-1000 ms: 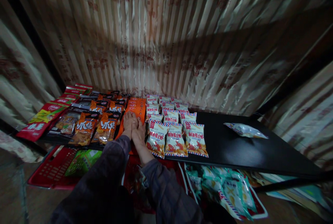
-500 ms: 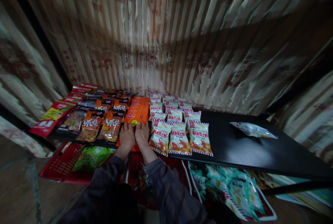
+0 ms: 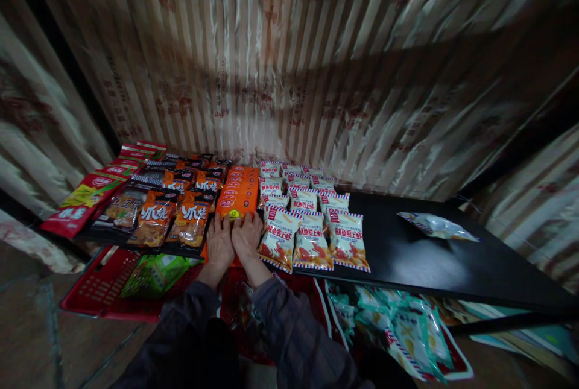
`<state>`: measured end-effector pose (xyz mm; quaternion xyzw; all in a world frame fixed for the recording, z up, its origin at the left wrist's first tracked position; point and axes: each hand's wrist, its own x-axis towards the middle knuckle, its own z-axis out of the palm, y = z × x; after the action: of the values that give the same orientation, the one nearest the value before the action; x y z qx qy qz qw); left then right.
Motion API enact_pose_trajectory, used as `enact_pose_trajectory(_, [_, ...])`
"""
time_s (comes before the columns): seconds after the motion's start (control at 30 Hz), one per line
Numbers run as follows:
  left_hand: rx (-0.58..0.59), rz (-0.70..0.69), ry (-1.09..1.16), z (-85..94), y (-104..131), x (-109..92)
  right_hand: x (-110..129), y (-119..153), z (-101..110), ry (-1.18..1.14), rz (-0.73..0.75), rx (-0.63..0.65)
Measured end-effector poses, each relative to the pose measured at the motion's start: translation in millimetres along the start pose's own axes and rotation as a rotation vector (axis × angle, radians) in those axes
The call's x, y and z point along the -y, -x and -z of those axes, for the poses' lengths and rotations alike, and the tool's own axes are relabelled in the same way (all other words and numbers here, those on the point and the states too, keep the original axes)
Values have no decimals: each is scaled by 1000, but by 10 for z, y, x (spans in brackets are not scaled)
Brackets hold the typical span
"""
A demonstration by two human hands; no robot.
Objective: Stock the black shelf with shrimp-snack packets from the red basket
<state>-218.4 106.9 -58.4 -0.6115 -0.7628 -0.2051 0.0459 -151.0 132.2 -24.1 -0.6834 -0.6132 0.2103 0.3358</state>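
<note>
Side by side, my left hand [image 3: 220, 243] and my right hand [image 3: 246, 238] rest on the front part of a row of orange snack packets [image 3: 237, 190]. The fingers of both hands are stretched out and lie flat on the packaging. To the left of my hands are black-and-orange snack bags [image 3: 187, 219]. White snack bags [image 3: 277, 238] with red and blue striped edges stand in rows just right of my right hand. The front end of the orange packets is partly hidden under my palms.
The black shelf [image 3: 398, 256] carries red snack bags [image 3: 84, 199] at far left and a lone white bag [image 3: 438, 226] lying at right. Below are a red basket [image 3: 85, 292] with a green bag [image 3: 156, 274] and a basket of teal bags [image 3: 407, 322]. Striped sheeting [image 3: 289, 63] hangs behind.
Both hands stay on the orange packets, with the right hand's fingers a little more spread to the right. The view has shifted slightly.
</note>
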Motion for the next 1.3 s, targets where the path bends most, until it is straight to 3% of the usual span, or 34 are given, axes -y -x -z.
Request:
enact_pose_trajectory(0.37, [31, 86, 51, 80, -54, 9, 15, 30, 11, -23, -37, 43])
enact_pose_trajectory(0.63, [1, 104, -9, 127, -11, -27, -37, 38, -28, -50, -28, -4])
enact_pose_trajectory(0.97, [-7, 57, -42, 56, -33, 11, -38, 46, -63, -56, -61, 51])
enact_pose_trajectory(1.3, [71, 45, -91, 83, -43, -33, -48, 18, -75, -65, -63, 53])
